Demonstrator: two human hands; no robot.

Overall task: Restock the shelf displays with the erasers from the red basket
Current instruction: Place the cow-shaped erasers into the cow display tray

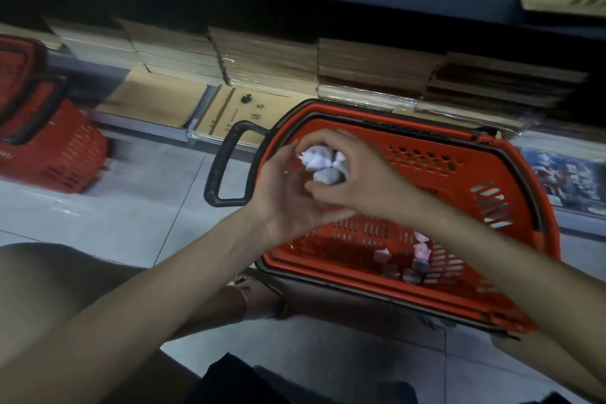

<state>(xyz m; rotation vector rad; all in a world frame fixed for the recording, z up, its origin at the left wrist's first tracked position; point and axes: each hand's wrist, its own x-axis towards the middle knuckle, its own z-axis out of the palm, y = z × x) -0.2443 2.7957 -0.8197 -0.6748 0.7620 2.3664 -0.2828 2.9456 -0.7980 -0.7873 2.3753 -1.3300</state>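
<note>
A red basket [492,174] with a black handle stands on the floor in front of the low shelf. Above its left half, my left hand [282,203] and my right hand [360,187] are cupped together around a small bunch of pale, plastic-wrapped erasers [323,164]. Both hands touch the bunch; the right hand's fingers curl over it from the right and the left palm lies beneath it. Several more wrapped erasers [416,259], pink and lilac, lie on the basket's bottom near its front wall.
A second red basket [55,147] stands on the tiled floor at the left. The low shelf behind holds stacks of brown notebooks [269,59]. A dark shelf edge [393,0] runs above. My knee [49,275] and a sandalled foot [259,292] are close to the basket.
</note>
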